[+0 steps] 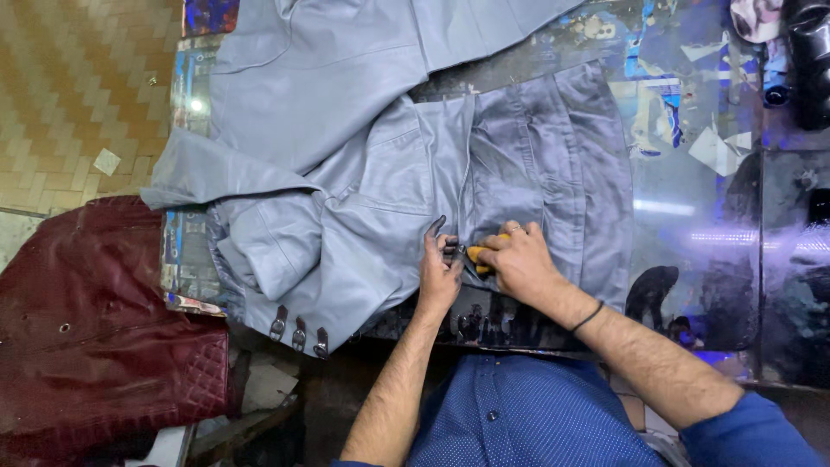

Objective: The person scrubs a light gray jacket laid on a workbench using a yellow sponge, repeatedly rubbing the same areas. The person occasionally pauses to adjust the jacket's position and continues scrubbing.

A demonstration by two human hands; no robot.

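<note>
Dark red quilted jacket [95, 320] lies far left, off tabletop [692, 207] edge. Grey leather jacket [372, 173] spreads flat across tabletop centre, snap tabs at lower hem. Left hand [438, 268] presses on seam near hem, stained fingers [435, 229] spread, pinning leather. Right hand [517, 259] just beside it, fingers pressed together around small yellow tool [484, 266] against same seam. Leather looks soft, floppy, fairly heavy, likely slick; best held flat near seam or gripped at hem edge.

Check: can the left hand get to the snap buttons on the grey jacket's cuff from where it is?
Probably yes. The left hand rests on the grey jacket, and the snap buttons lie to its left at the table edge, with only flat jacket between. The right hand is on the other side.
</note>
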